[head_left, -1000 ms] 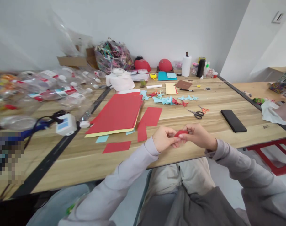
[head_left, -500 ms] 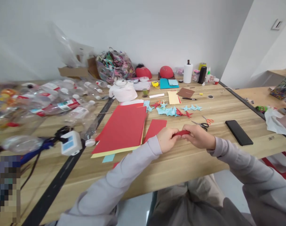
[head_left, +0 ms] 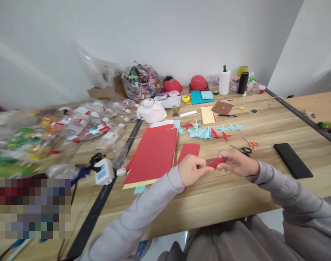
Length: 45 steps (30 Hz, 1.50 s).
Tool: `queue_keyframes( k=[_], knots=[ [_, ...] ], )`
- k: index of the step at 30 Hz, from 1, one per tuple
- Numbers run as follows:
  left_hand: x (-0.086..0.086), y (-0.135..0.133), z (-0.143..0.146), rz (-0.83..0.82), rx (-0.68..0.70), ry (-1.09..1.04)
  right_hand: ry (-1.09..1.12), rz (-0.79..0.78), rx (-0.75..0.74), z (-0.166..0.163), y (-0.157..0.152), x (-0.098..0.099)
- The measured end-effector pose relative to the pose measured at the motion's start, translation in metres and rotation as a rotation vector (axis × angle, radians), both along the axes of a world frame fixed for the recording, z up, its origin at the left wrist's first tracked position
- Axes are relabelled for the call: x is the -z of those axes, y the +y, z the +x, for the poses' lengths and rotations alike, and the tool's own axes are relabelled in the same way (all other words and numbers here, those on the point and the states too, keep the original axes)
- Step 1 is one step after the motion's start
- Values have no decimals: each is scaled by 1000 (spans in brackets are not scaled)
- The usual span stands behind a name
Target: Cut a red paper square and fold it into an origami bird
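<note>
My left hand point(head_left: 192, 169) and my right hand point(head_left: 237, 162) meet just above the wooden table point(head_left: 231, 195), both pinched on a small folded piece of red paper point(head_left: 216, 162) held between them. Behind my left hand lies a stack of red paper sheets point(head_left: 154, 156) on top of a yellow sheet, with a smaller red sheet point(head_left: 189, 150) beside it. Several folded blue and red paper figures point(head_left: 209, 132) lie farther back. Black-handled scissors point(head_left: 241, 149) and orange-handled scissors point(head_left: 250, 144) rest just beyond my right hand.
A black phone point(head_left: 293, 165) lies to the right. Many empty plastic bottles point(head_left: 73, 127) crowd the left side, near a small white device point(head_left: 103, 171) with cables. At the back stand a paper-towel roll point(head_left: 224, 81), a bag of colourful scraps point(head_left: 142, 81), red round objects point(head_left: 198, 82) and small containers.
The view has swung left and up, so the table appears shifted right. My hands stay together on the red paper, which now shows a more pointed, angled fold.
</note>
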<state>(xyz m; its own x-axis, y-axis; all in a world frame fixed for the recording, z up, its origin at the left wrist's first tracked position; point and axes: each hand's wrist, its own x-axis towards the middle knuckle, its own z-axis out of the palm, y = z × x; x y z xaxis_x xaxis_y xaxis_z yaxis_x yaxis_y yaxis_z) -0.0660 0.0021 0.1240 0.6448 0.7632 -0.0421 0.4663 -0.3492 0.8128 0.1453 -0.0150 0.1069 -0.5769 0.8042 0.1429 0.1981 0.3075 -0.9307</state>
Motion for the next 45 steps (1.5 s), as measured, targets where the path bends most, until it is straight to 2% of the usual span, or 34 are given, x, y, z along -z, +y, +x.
queue_keyframes(
  k=[5,10,12,14,16,18,20,23,24,26,30,34,36,39,42,45],
  knots=[
    [-7,-10,10,-29,-124,-103,114,-145,17,6,1,0],
    [-24,-12,33,-98,-268,-264,349,-126,122,17,-3,-14],
    [-28,-10,46,-118,-358,-463,453,-61,249,21,-3,-24],
    [-29,-5,60,-81,-446,-730,571,12,450,24,-3,-33],
    [-26,0,73,36,-549,-895,622,92,622,26,0,-40],
    [-21,4,82,141,-522,-946,558,83,649,27,5,-43],
    [-16,7,87,348,-443,-835,540,57,616,26,11,-43],
    [-11,12,88,813,-344,-551,538,-3,539,22,20,-38],
    [-10,13,87,915,-309,-494,536,-35,520,20,23,-36],
    [-10,16,82,993,-238,-438,535,-102,499,17,27,-33],
    [-12,19,70,949,-193,-431,514,-122,495,13,27,-32],
    [-16,18,61,863,-236,-478,410,24,439,9,20,-33],
    [-17,18,58,770,-317,-486,337,132,424,4,18,-31],
    [-19,18,56,631,-406,-490,294,197,433,-3,20,-25],
    [-18,19,58,466,-411,-513,234,278,545,-5,25,-20],
    [-17,19,62,203,-416,-542,182,395,638,-1,31,-19]
  ],
)
